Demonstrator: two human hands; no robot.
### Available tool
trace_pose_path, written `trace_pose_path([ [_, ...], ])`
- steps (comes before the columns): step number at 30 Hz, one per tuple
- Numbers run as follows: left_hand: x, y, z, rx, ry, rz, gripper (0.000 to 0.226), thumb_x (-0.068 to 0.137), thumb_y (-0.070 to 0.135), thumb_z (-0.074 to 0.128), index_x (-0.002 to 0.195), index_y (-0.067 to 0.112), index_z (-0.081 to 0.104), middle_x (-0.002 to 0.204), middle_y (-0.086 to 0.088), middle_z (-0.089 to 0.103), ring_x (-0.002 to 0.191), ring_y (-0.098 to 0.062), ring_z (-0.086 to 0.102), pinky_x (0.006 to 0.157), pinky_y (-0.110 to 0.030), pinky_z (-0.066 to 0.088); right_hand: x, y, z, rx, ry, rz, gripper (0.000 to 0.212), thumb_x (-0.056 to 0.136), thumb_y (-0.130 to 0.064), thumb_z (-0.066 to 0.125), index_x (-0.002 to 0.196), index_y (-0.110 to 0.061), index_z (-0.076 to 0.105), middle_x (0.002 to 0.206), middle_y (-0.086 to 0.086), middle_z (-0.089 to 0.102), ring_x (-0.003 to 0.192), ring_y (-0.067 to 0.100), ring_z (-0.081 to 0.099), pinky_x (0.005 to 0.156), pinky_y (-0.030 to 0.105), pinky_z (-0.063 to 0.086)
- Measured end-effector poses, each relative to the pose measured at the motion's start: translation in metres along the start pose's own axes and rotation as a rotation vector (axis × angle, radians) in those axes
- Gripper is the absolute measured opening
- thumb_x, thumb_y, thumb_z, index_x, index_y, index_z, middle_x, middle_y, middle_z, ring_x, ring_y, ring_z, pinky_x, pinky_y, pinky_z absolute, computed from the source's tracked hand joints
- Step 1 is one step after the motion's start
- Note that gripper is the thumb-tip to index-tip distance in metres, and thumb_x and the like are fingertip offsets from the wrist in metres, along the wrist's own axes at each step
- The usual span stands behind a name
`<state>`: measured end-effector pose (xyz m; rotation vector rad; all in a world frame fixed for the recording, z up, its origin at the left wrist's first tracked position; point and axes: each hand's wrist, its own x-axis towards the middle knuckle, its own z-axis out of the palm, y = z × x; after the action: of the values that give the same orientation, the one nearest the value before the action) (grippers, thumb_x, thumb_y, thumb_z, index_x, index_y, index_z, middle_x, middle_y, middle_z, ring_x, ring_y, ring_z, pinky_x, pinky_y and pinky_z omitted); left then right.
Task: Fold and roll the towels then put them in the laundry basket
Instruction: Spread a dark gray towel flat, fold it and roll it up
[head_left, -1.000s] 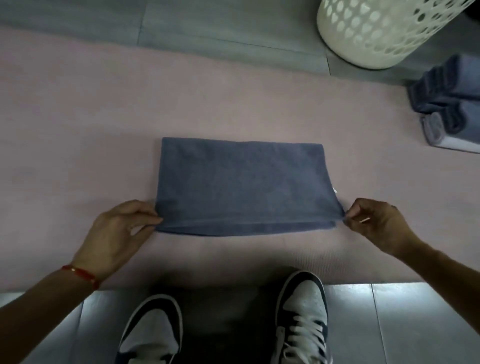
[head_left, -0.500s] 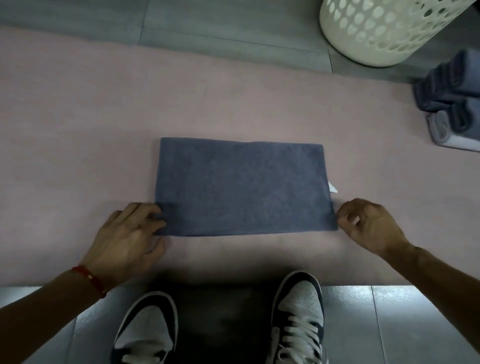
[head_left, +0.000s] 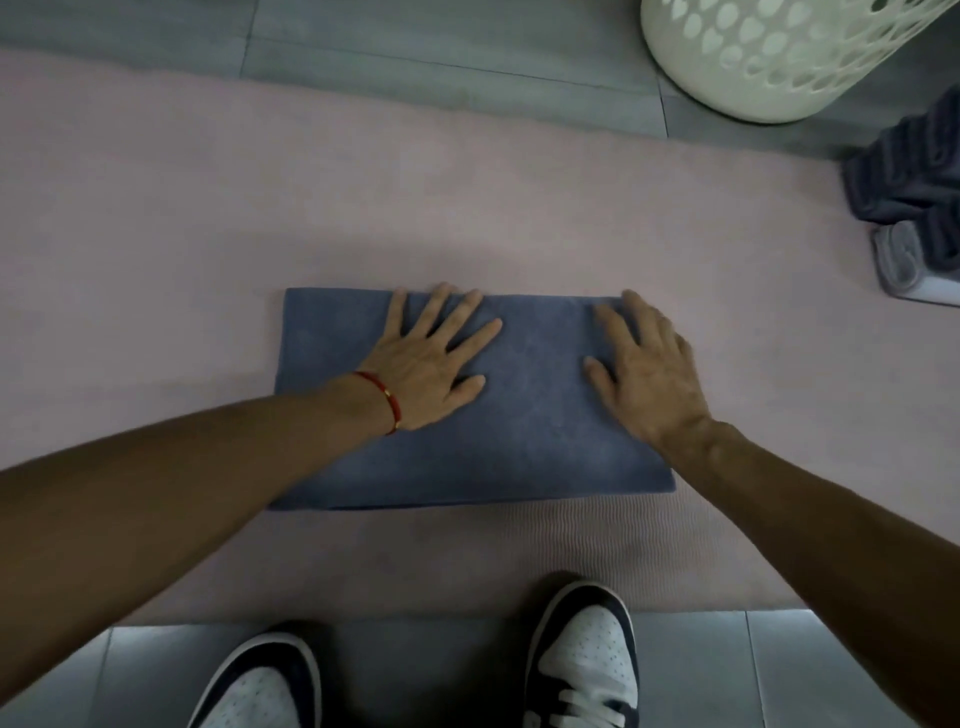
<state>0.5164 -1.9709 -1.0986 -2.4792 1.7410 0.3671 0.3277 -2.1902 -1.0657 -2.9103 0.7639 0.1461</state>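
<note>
- Towel (head_left: 524, 415), folded into a blue-grey rectangle, lies flat on the pink mat (head_left: 156, 234) at the middle of the view, its long edges running 9 to 3 o'clock.
- Nearest, at 6 o'clock, two dark-and-white shoes (head_left: 582, 660) stand on the grey tiles just off the mat's near edge.
- Left hand (head_left: 431, 358) lies palm-down on the towel's 10 o'clock part, fingers straight and spread, fingertips at the far edge; it grasps nothing, only presses. A red bracelet (head_left: 382, 397) circles that wrist.
- Right hand (head_left: 644, 364) lies flat on the 2 o'clock part, fingers extended toward the far right corner, likewise pressing, not gripping.
- Handling, as I judge it: the cloth looks soft, light and limp, with a napped surface that should cling to the ribbed mat, not slide. It will not hold a shape unaided, so layers need pressing flat before rolling.
- Best hold for the roll is probably one short end, thumbs under and fingers over both corners, keeping the edges square so the roll does not cone.
- Farther off, at 3 o'clock, rolled towels (head_left: 909, 176) in dark grey lie at the mat's edge.
- Farthest, at 1 o'clock, the white perforated laundry basket (head_left: 769, 57) stands on the floor, well apart from the hands.
</note>
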Motion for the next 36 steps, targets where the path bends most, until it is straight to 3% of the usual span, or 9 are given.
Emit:
trace_pose_path([
  [3,0.001,-0.005,0.013,-0.007,0.031,0.009,0.073,0.091,0.071,-0.001,0.155,0.04,-0.018,0.165,0.002,-0.025,0.15,-0.034,-0.024,0.112,-0.074,-0.006,0.018,-0.013,0.013,-0.04,-0.206,-0.117,0.076,0.095,-0.068,0.013,0.161,-0.035,-0.004,0.169,0.0,-0.013,0.155,0.027,-0.012,0.124,0.057,-0.001],
  [7,0.002,-0.003,0.013,-0.007,0.057,0.0,0.072,0.091,0.073,0.009,0.154,0.047,-0.015,0.165,0.001,-0.023,0.151,-0.038,-0.02,0.105,-0.081,-0.002,0.024,-0.014,0.026,-0.011,-0.279,-0.086,0.08,0.088,-0.073,-0.002,0.158,-0.037,-0.017,0.166,-0.004,-0.025,0.152,0.022,-0.025,0.122,0.057,-0.01],
  [9,0.002,0.001,0.007,-0.021,0.067,-0.022,0.073,0.09,0.072,0.01,0.155,0.047,-0.013,0.165,0.001,-0.024,0.15,-0.04,-0.022,0.105,-0.083,-0.003,0.018,-0.009,0.021,0.059,-0.214,-0.017,0.076,0.097,-0.068,0.011,0.161,-0.032,-0.005,0.169,-0.002,-0.013,0.155,0.022,-0.014,0.125,0.053,-0.001],
  [11,-0.002,0.009,0.001,0.001,0.121,-0.005,0.072,0.092,0.067,0.011,0.158,0.042,-0.004,0.166,-0.001,-0.02,0.15,-0.04,-0.022,0.106,-0.082,-0.003,0.007,-0.003,0.014,0.117,-0.043,0.197,0.072,0.102,-0.059,0.03,0.159,-0.018,0.018,0.166,0.009,0.016,0.152,0.03,0.017,0.122,0.05,0.022],
  [14,-0.014,0.03,0.004,0.045,0.177,0.097,0.07,0.097,0.062,0.02,0.16,0.035,0.006,0.168,-0.003,-0.009,0.152,-0.037,-0.015,0.108,-0.079,0.002,-0.016,0.005,0.007,-0.023,0.058,0.454,0.063,0.098,-0.059,0.042,0.137,-0.009,0.043,0.133,0.019,0.047,0.119,0.036,0.047,0.097,0.05,0.043],
  [21,-0.022,0.043,0.022,-0.022,0.143,0.075,0.068,0.099,0.062,0.016,0.16,0.034,0.003,0.169,-0.002,-0.004,0.154,-0.034,-0.008,0.11,-0.077,0.003,-0.024,0.004,0.009,0.331,-0.036,0.549,0.051,0.09,-0.05,0.067,0.124,-0.013,0.055,0.121,0.007,0.052,0.11,0.024,0.052,0.098,0.04,0.048],
  [25,-0.023,0.041,0.021,-0.041,0.148,0.081,0.068,0.099,0.063,0.017,0.16,0.035,0.004,0.169,-0.002,-0.002,0.154,-0.033,-0.006,0.11,-0.076,0.002,-0.011,0.002,-0.005,0.64,-0.052,0.713,0.032,0.087,-0.032,0.078,0.108,-0.015,0.06,0.102,-0.004,0.064,0.09,0.018,0.063,0.079,0.029,0.05],
  [30,-0.045,0.038,0.021,-0.063,0.173,0.045,0.067,0.098,0.061,0.027,0.159,0.035,0.019,0.168,-0.002,0.009,0.155,-0.032,0.003,0.108,-0.078,0.004,-0.009,0.003,-0.019,0.831,-0.139,0.807,0.042,0.077,-0.034,0.086,0.108,-0.016,0.066,0.102,-0.004,0.071,0.09,0.019,0.069,0.075,0.032,0.056],
  [36,-0.085,0.032,0.03,-0.114,0.12,-0.053,0.066,0.097,0.061,0.028,0.158,0.036,0.022,0.169,-0.002,0.008,0.154,-0.035,0.002,0.109,-0.078,0.003,-0.011,0.007,-0.063,1.072,-0.406,0.726,0.014,0.097,-0.026,0.066,0.103,-0.013,0.067,0.119,0.004,0.068,0.114,0.027,0.063,0.101,0.052,0.052],
])
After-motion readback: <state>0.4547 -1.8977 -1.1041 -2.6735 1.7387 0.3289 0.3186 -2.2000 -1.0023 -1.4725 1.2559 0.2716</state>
